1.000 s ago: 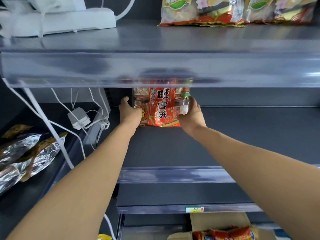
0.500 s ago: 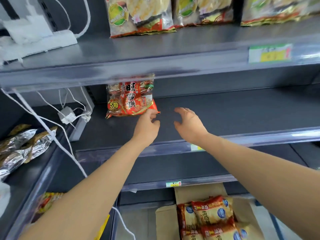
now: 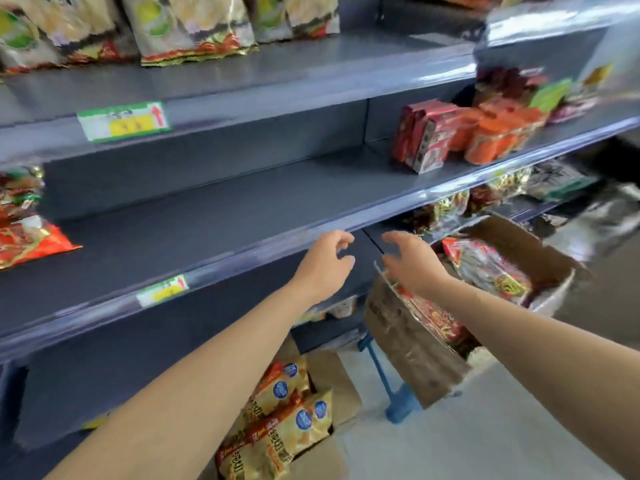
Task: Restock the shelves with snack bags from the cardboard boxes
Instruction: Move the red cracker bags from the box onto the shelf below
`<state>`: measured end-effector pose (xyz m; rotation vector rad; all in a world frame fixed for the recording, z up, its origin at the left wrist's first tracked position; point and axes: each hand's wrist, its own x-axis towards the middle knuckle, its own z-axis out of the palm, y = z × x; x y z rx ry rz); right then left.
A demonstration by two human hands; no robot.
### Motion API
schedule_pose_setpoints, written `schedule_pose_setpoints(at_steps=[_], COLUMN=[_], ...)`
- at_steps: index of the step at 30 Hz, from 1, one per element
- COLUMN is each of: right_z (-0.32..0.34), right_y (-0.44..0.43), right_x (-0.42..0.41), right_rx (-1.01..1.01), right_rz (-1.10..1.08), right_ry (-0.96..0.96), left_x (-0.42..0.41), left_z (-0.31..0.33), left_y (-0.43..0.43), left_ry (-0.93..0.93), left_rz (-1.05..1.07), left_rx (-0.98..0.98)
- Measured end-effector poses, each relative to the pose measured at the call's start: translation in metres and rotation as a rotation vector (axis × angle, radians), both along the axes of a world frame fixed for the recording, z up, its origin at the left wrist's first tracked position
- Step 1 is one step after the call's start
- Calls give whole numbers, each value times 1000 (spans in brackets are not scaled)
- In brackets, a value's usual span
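A red snack bag (image 3: pixel 24 233) stands at the far left of the middle grey shelf (image 3: pixel 214 220). My left hand (image 3: pixel 325 265) and my right hand (image 3: pixel 412 261) hang in the air in front of that shelf's front edge, both with loosely curled fingers and holding nothing. Below my right hand a cardboard box (image 3: pixel 408 337) on a blue stool holds red snack bags (image 3: pixel 433 317). Farther right, a second open box (image 3: pixel 540 251) holds more red bags (image 3: pixel 488 265). A box on the floor (image 3: pixel 332 375) holds yellow-and-red bags (image 3: pixel 287 417).
The top shelf (image 3: pixel 311 71) carries several pale rice-cracker bags (image 3: pixel 187 26). Red and orange packs (image 3: pixel 460 133) stand at the right of the middle shelf. Dark bags (image 3: pixel 450 206) lie on the lower right shelf. Price labels (image 3: pixel 124 121) sit on the shelf edges. The floor (image 3: pixel 485 427) is light grey.
Both hands let go of the red bag, which stays at the shelf's left, and drew back and to the right, off the shelf. The view swung right, bringing the boxes into sight.
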<state>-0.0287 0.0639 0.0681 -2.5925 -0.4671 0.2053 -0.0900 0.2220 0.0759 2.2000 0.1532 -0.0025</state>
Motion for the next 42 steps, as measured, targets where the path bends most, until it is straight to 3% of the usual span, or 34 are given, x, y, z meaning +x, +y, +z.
schedule_pose_setpoints(at_steps=[7,17,24,30,35,42], right_z=[-3,-37,-81,-122,-158,-211], right_y=[-131,-218,-250,-278,-292,-308], right_x=[37,117,179,234,258,288], right_rx=[-32,-182,-270,-285,-148,83], right_rz=[-287,-438,-384,-312,-382,-457], right_ry=[50,177,348,527,751,905], left_x=[64,156,198,222,242,255], left_z=[-15,-55,-93,-122,-154,-174], left_y=[-123,-192,-229,-273,-302,-313], left_ry=[90,304,514,636,758,816], left_rz=[-247,-343,-224,57,210,263], left_rx=[37,57,79,-10,-62,-89])
